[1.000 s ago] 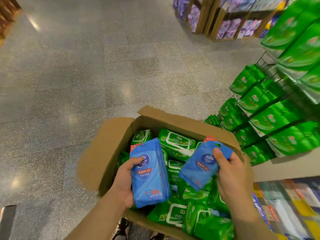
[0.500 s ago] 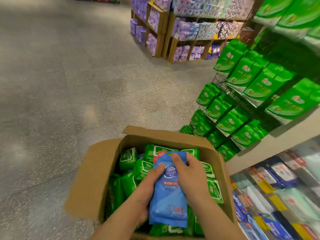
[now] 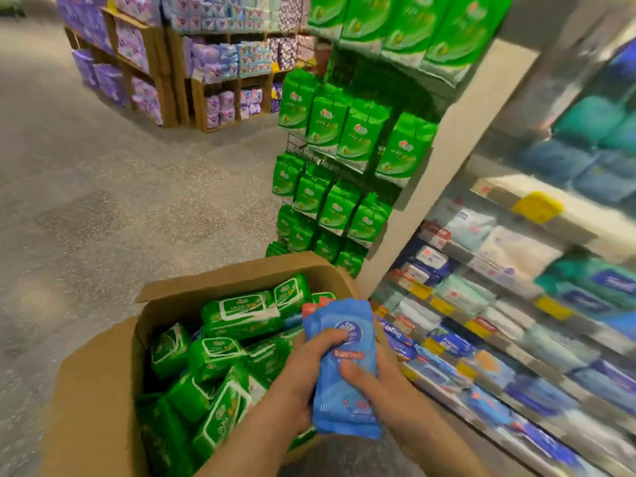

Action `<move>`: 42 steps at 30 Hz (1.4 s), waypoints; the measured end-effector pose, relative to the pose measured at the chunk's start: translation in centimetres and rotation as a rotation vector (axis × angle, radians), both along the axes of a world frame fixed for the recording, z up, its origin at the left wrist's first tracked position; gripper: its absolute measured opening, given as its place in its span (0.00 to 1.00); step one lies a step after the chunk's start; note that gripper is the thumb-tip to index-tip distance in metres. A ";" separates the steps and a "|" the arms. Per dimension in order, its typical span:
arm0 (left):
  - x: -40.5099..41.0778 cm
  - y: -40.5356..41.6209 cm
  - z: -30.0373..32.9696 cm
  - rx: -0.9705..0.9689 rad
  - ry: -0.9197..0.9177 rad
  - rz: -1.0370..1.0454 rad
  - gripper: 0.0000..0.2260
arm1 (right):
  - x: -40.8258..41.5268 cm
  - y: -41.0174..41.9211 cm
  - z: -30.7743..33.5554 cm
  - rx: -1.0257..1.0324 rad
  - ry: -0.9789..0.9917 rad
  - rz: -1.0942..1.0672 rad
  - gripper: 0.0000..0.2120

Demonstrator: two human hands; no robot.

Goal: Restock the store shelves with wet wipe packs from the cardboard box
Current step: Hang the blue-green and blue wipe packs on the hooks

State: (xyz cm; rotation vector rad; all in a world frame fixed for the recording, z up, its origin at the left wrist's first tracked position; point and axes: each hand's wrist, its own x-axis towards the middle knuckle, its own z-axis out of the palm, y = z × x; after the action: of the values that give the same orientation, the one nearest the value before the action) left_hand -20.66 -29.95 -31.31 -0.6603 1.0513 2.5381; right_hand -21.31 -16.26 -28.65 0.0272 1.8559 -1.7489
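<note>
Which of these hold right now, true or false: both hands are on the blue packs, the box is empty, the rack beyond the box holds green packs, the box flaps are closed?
1. Both the left hand and the right hand hold the blue packs. True.
2. The cardboard box is empty. False: green packs fill it.
3. The wire rack beyond the box holds green packs. True.
4. The box flaps are closed. False: they are folded open.
</note>
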 end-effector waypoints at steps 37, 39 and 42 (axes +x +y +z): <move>-15.5 41.8 10.2 0.366 0.108 -0.469 0.42 | -12.3 42.0 10.1 0.047 0.260 -0.702 0.15; -17.5 42.3 10.0 0.381 0.116 -0.454 0.43 | -14.4 42.3 10.5 0.078 0.263 -0.689 0.16; -21.1 42.3 10.5 0.342 0.168 -0.464 0.42 | -17.6 42.7 11.3 0.078 0.254 -0.704 0.25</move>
State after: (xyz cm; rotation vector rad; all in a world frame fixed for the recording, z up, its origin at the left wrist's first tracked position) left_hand -41.72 12.39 -20.81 -0.0943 0.6891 2.2984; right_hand -38.91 26.40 -17.34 0.5762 2.2747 -2.2108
